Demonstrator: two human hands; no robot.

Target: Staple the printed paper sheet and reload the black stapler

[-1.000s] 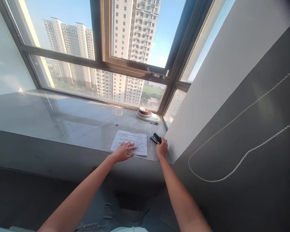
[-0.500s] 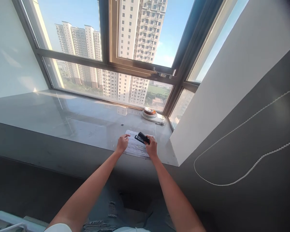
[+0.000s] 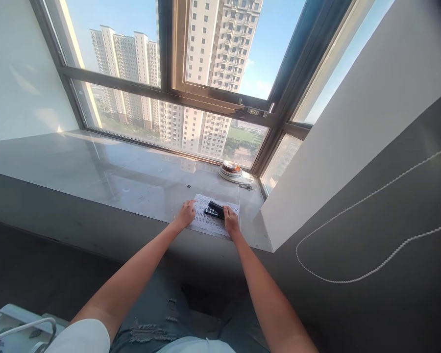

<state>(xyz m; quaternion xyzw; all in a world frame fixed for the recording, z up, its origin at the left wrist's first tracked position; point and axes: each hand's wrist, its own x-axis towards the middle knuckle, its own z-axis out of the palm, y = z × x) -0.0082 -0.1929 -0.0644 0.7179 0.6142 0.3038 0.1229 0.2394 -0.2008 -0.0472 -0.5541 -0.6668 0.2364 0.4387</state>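
A black stapler (image 3: pixel 215 210) lies low over a printed sheet of paper (image 3: pixel 206 225) on the window sill. My right hand (image 3: pixel 231 220) is closed around the stapler's right end, thumb on top. At the sheet's left edge is my left hand (image 3: pixel 185 214), its fingers closed on that edge; the fingertips are small and partly hidden. The stapler covers the middle of the paper, its front end pointing left. Beyond the sheet a small dark piece (image 3: pixel 188 186) rests on the sill.
A round stack of coiled, reel-like items (image 3: pixel 231 170) stands by the window corner, with a small dark object (image 3: pixel 245 187) before it. The sill (image 3: pixel 132 193) ends at a front edge. A beaded cord (image 3: pixel 338 282) hangs at right; a white item (image 3: pixel 22 323) is at lower left.
The stapler and my right hand have come down onto or close over the paper. My left hand has settled against the sheet's left edge. The view has shifted slightly.
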